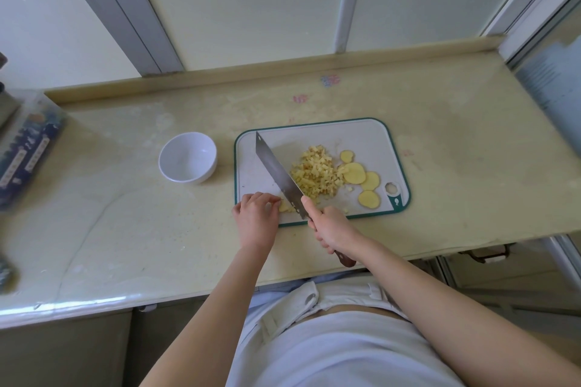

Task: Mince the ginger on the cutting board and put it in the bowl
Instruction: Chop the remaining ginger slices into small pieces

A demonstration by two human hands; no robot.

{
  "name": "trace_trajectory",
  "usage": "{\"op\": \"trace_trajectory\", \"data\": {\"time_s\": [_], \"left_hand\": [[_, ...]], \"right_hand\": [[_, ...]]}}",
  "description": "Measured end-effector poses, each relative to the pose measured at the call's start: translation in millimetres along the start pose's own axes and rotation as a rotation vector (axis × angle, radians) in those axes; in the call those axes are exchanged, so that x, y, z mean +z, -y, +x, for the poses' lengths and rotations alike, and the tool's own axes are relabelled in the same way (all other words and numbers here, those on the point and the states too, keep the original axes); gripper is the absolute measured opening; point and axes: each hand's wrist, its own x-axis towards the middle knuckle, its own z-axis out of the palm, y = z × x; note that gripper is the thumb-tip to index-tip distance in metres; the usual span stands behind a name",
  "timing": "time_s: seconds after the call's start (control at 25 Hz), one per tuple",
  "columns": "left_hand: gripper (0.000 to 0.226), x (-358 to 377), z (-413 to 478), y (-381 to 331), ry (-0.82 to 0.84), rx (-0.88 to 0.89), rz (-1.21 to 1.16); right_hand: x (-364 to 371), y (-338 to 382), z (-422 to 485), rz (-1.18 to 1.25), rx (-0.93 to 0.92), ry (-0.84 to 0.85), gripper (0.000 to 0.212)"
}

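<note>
Counter [125, 229]: bowl [187, 157] beside board [361, 135]; knife [278, 173] between bowl, ginger [317, 176].

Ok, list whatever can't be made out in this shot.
All in the head view:
- the ginger piece: mostly hidden by the left hand and the cleaver; its shape is unclear.
- the cleaver's handle: wrapped by the right hand; only its end shows.
- the box: blurred, cut by the left edge; print unreadable.
- the counter marks: too small to read.

Beige counter [440, 141]: cutting board [371, 135], white bowl [187, 157], box [28, 148] at left.
</note>
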Motion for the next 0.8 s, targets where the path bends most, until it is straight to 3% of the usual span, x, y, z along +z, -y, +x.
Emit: {"op": "trace_trajectory", "data": {"time_s": [0.36,0.8], "left_hand": [[0.036,-5,-9,8,0.097,0.076,0.042],[0.034,-2,-7,3,0.062,0.031,0.086]], "right_hand": [[-3,0,-7,0.021,-0.046,-0.026,0.055],[4,0,-16,0.011,-0.043,0.013,0.055]]}}
